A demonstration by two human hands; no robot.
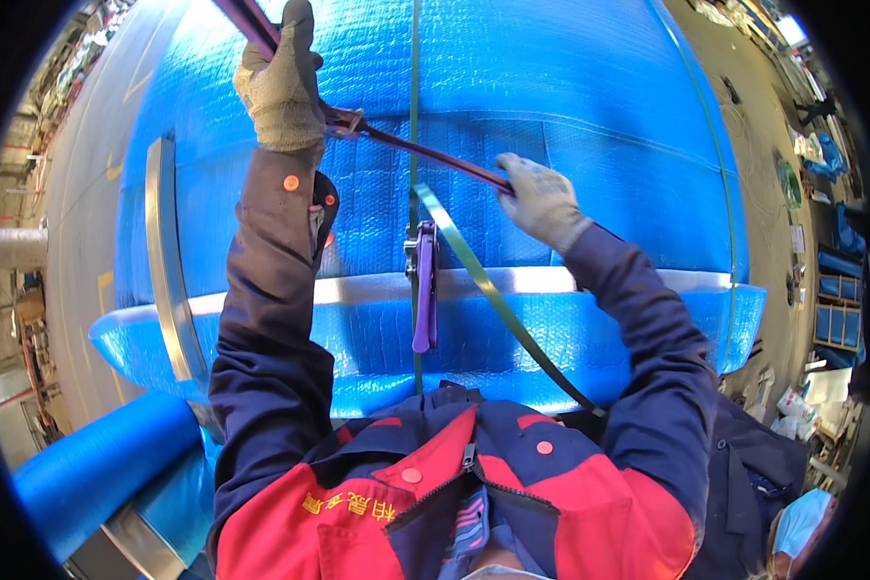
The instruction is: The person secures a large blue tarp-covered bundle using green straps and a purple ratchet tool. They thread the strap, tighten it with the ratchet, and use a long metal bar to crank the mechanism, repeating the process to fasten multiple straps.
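Observation:
My left hand (282,92), in a grey-beige work glove, is raised at the upper left, closed round one handle of a long-handled strapping crimper (425,152). My right hand (543,201), gloved too, grips the end of its other dark purple handle. The handles are spread wide, and the head sits beside my left wrist. Below, a purple-handled strap tensioner (426,290) rests on the green strap (415,77) that runs over a large blue-wrapped load (590,87). A loose green strap end (493,295) curves from the tensioner toward my right side.
A metal edge strip (164,251) lies along the load's left side. Rolls of blue wrap (106,464) stand at the lower left. A second green strap (715,126) crosses the load's right side. Another person in a dark jacket (749,464) is close at my lower right.

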